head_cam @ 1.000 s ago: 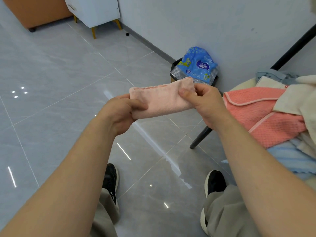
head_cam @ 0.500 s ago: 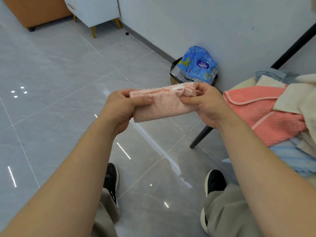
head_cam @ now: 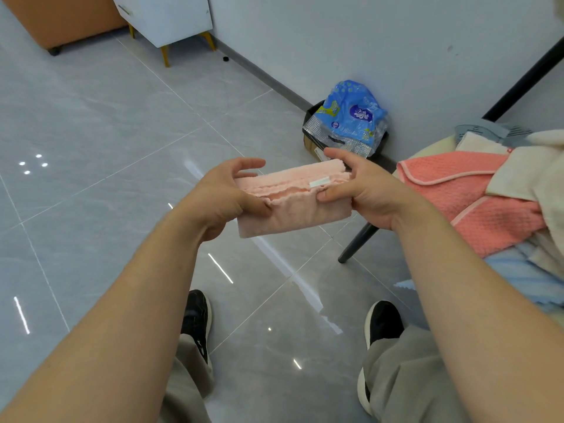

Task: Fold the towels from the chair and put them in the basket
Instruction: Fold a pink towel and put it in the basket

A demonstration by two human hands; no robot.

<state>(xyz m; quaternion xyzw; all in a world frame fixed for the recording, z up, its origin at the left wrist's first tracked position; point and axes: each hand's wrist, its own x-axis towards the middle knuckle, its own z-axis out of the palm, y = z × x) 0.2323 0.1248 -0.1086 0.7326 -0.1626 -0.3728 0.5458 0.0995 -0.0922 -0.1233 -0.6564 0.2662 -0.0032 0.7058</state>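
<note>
Left hand (head_cam: 219, 193) and right hand (head_cam: 366, 190) pinch a pink towel (head_cam: 293, 215) over glossy grey tiles (head_cam: 91, 132) by a wall (head_cam: 366, 41).

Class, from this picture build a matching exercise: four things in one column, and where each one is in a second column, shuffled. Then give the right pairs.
Things
1. pale pink towel
2. coral towel
3. blue packet
4. white cabinet

Places
A. on the pile on the chair, at the right
B. upper left of the view, standing on yellow legs
C. pinched between the left hand and the right hand
D. on a dark box against the wall

Pairs: 1-C, 2-A, 3-D, 4-B
</note>
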